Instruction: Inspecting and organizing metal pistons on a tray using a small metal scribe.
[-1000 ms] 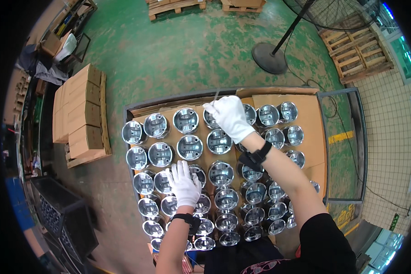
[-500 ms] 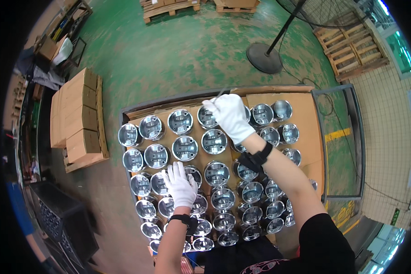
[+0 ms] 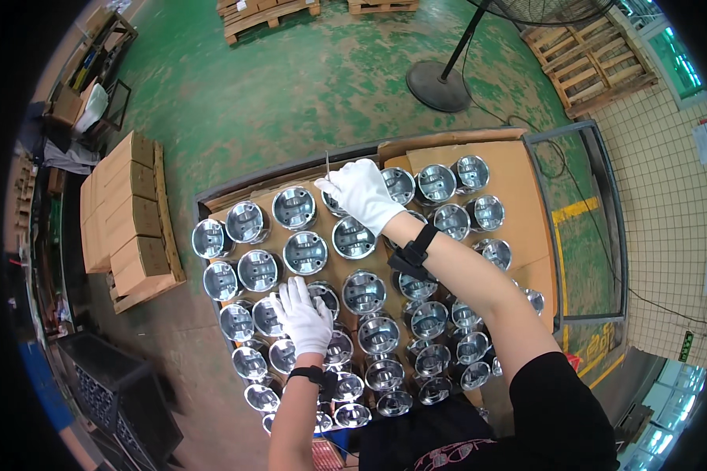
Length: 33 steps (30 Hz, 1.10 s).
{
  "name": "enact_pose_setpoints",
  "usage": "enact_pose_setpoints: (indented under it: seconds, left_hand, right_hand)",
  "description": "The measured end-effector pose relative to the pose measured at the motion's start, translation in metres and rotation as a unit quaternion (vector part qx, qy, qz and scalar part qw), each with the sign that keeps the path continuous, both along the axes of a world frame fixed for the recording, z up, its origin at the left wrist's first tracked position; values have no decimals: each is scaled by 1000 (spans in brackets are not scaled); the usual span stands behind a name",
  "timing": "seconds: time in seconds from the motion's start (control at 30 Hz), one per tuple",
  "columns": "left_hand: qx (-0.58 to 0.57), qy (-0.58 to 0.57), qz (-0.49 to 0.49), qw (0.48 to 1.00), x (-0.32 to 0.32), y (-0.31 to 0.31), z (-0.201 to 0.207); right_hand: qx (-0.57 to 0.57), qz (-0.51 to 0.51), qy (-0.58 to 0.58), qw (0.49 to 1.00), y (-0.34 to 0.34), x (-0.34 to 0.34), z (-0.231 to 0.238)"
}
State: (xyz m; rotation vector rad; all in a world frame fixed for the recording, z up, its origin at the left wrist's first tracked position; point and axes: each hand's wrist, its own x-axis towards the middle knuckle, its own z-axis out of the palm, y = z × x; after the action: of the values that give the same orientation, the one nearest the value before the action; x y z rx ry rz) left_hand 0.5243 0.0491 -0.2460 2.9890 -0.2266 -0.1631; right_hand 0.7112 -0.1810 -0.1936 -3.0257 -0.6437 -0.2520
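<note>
Rows of shiny metal engine pistons stand on brown cardboard, their hollow undersides facing up. My right hand, in a white glove, is above the far row, pinching a thin metal rod-like tool that points up and away. It partly hides a piston beneath it. My left hand, also gloved in white, lies with outstretched fingers over pistons in the third row from the far side. It grips nothing that I can see. Dark straps with small boxes circle both wrists.
A grey metal frame edges the cardboard. Stacked cartons stand at left on a pallet, beside a black crate. Beyond are a fan's round base, its cable and wooden pallets.
In the view, my right hand and its tool have shifted a little left, with the tool now more upright. My left hand stays among the same pistons. The whole scene has shifted slightly.
</note>
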Motion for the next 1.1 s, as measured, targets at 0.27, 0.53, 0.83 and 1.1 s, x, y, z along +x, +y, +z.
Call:
enact_pose_setpoints:
  seconds: [0.27,0.53,0.83,1.1]
  left_hand:
    - [9,0,-6,1000,-2,8,-2]
    - [20,5,-4,1000,-2,5,-4]
    - [22,-11,-4,1000,-3,6,-6]
    - [11,-7,-6,1000,-2,5,-7]
  right_hand:
    - [293,-41,-45,954,-36,-37,50]
    - [222,-42,-56,973,-46,-62,42]
    - [273,-48,-80,957,-37,-79,55]
    - [182,-27,29,982,-39,-106,3]
